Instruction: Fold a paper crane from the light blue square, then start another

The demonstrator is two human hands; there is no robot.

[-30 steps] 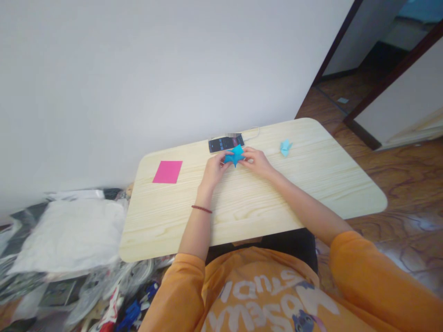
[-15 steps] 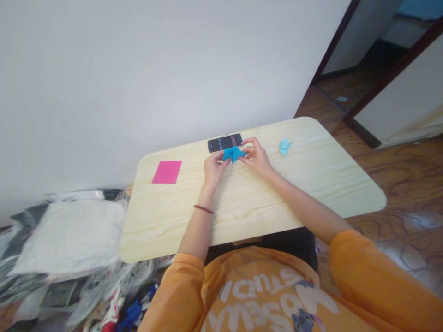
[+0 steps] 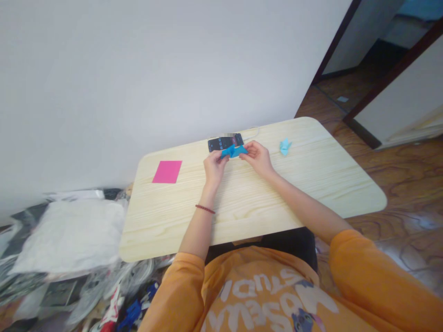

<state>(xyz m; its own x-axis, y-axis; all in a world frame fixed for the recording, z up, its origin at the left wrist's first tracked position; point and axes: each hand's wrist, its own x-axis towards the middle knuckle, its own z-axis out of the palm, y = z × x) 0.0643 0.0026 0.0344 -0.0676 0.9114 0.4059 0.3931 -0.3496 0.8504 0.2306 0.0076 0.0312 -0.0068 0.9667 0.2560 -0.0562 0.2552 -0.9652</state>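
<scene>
A folded piece of blue origami paper (image 3: pixel 234 151) is stretched between my two hands, just in front of the phone. My left hand (image 3: pixel 214 167) pinches its left end between thumb and fingers. At the other end, my right hand (image 3: pixel 258 158) grips the paper in the same way. The fingertips hide both outer ends of the paper. To the right lies a light blue folded paper figure (image 3: pixel 285 146), apart from my hands. A flat pink paper square (image 3: pixel 167 172) rests to the left.
The pale wood-grain table (image 3: pixel 256 203) stands against a white wall. A phone (image 3: pixel 224 141) with a lit dark screen lies at its back edge, with a white cable (image 3: pixel 255 132) beside it. A white padded bag (image 3: pixel 76 235) sits among clutter at the left.
The blue paper has turned between my hands and looks flatter and longer. My right fingers have closed in on its right end; before, the index finger was raised.
</scene>
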